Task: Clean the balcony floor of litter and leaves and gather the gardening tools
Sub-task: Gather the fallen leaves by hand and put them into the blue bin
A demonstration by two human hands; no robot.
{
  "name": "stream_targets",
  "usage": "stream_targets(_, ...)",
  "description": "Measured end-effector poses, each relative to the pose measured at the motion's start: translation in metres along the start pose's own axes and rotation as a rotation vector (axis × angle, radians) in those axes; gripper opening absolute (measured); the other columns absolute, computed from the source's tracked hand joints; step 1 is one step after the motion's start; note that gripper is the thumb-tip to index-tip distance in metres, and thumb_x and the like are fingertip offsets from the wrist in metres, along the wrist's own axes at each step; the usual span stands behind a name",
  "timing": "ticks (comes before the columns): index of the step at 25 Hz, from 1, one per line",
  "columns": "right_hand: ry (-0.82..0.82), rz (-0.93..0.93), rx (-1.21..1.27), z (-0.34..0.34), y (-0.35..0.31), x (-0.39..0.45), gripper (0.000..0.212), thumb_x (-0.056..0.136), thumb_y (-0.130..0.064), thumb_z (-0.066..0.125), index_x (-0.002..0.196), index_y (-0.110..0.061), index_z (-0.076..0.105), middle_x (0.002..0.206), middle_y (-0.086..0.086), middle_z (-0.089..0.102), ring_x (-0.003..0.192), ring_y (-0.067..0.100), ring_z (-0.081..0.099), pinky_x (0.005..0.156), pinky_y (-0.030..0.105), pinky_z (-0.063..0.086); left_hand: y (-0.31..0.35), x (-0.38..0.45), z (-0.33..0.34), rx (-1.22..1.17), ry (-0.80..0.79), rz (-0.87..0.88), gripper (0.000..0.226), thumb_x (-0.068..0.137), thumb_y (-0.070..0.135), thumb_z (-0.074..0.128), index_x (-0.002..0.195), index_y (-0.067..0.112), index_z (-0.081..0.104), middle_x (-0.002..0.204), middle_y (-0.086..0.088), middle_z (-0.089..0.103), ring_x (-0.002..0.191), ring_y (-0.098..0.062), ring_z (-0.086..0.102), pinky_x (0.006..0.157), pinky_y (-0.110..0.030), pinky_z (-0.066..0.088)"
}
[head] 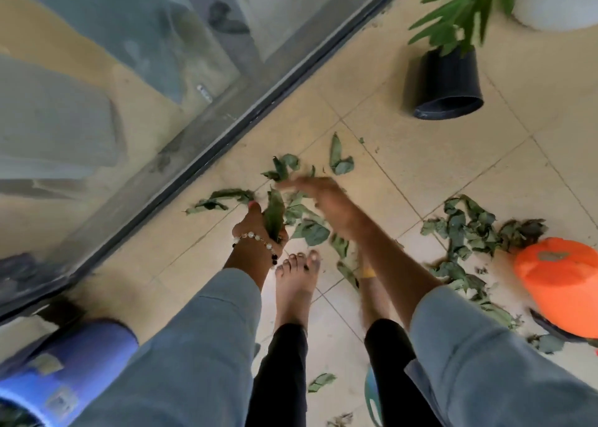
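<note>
Head view: the left hand grips a bunch of leaves low over the tiled floor. The right hand, blurred, reaches with fingers stretched out over loose leaves scattered mid-floor; more lie beside an orange pot at the right edge. A black pot lies tipped near the far right.
</note>
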State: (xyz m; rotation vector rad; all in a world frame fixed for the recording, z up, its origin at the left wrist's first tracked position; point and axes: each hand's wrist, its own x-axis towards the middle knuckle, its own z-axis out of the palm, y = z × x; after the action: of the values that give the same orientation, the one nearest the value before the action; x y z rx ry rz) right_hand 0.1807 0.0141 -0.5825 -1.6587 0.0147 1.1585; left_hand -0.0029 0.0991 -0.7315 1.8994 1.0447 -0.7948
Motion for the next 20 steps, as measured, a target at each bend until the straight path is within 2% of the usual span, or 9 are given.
stream_targets(2,0.309,0.037,-0.048,-0.017,0.011,0.027,0.018,0.094,-0.017,0.054,0.103,-0.014,0.069,0.116,0.013,0.063,0.091,0.006,0.063,0.075,0.022,0.048,-0.009,0.011,-0.005,0.020,0.172,0.068,0.030,0.098,0.015,0.030,0.113,0.016,0.056,0.087,-0.016,0.060,0.074,-0.031,0.059,0.062,-0.040,0.045)
stream_targets(4,0.462,0.087,-0.694,-0.037,0.033,0.051,0.032,0.089,-0.003,0.053,0.120,-0.006,0.062,0.121,0.021,0.058,0.105,0.028,0.059,0.089,0.033,0.046,-0.016,0.012,-0.004,-0.119,0.103,0.083,0.031,0.100,0.018,0.026,0.113,0.017,0.054,0.086,-0.014,0.059,0.073,-0.030,0.058,0.062,-0.040,0.044)
stream_targets(6,0.243,0.104,-1.106,-0.043,0.059,0.075,0.058,0.087,0.000,0.049,0.142,-0.017,0.042,0.145,0.018,0.035,0.122,0.039,0.042,0.099,0.039,0.041,-0.024,0.021,-0.006,-0.141,0.225,0.119,0.030,0.100,0.018,0.029,0.116,0.018,0.054,0.089,-0.014,0.060,0.075,-0.031,0.058,0.064,-0.041,0.044)
stream_targets(8,0.085,0.021,-1.317,-0.043,0.078,0.089,0.061,0.089,-0.003,0.048,0.146,-0.019,0.035,0.153,0.017,0.022,0.127,0.044,0.033,0.103,0.044,0.038,-0.029,0.019,-0.003,-0.178,0.198,0.051,0.031,0.095,0.018,0.033,0.122,0.018,0.050,0.094,-0.016,0.059,0.078,-0.032,0.057,0.067,-0.042,0.045)
stream_targets(10,0.147,-0.189,-1.464,-0.045,0.089,0.098,0.044,0.086,0.003,0.052,0.130,-0.001,0.052,0.136,0.029,0.043,0.116,0.047,0.045,0.095,0.047,0.045,-0.038,0.023,-0.004,-0.224,0.236,0.045,0.033,0.092,0.021,0.035,0.123,0.018,0.047,0.096,-0.016,0.058,0.079,-0.032,0.058,0.067,-0.042,0.046)
stream_targets(12,0.310,-0.278,-1.429,-0.048,0.085,0.104,0.021,0.077,0.010,0.062,0.097,0.009,0.067,0.098,0.030,0.063,0.088,0.042,0.062,0.076,0.042,0.055,-0.043,0.020,-0.004,-0.259,0.264,0.075,0.030,0.094,0.021,0.037,0.121,0.020,0.048,0.095,-0.014,0.059,0.077,-0.031,0.058,0.065,-0.041,0.045)
stream_targets(14,0.421,-0.220,-1.121,-0.045,0.069,0.104,0.015,0.079,0.003,0.060,0.089,0.002,0.071,0.090,0.023,0.069,0.081,0.037,0.065,0.076,0.039,0.053,-0.047,0.011,0.001,-0.306,0.354,0.089,0.023,0.097,0.020,0.043,0.118,0.023,0.053,0.094,-0.010,0.060,0.076,-0.030,0.058,0.065,-0.039,0.043)
stream_targets(17,0.396,-0.303,-0.637,-0.018,0.040,0.109,0.012,0.077,-0.015,0.066,0.086,-0.017,0.075,0.093,0.006,0.071,0.090,0.026,0.062,0.087,0.039,0.045,-0.051,0.002,0.016,-0.421,0.544,0.003,0.024,0.098,0.021,0.047,0.120,0.027,0.052,0.102,-0.009,0.060,0.080,-0.029,0.058,0.068,-0.040,0.042)
stream_targets(20,0.175,-0.271,-0.818,0.024,0.042,0.124,0.007,0.079,-0.017,0.070,0.083,-0.020,0.074,0.129,0.008,0.051,0.121,0.029,0.038,0.090,0.036,0.035,-0.051,-0.002,0.025,-0.454,0.628,-0.089,0.028,0.097,0.022,0.046,0.125,0.026,0.048,0.108,-0.010,0.060,0.087,-0.030,0.060,0.071,-0.041,0.042)
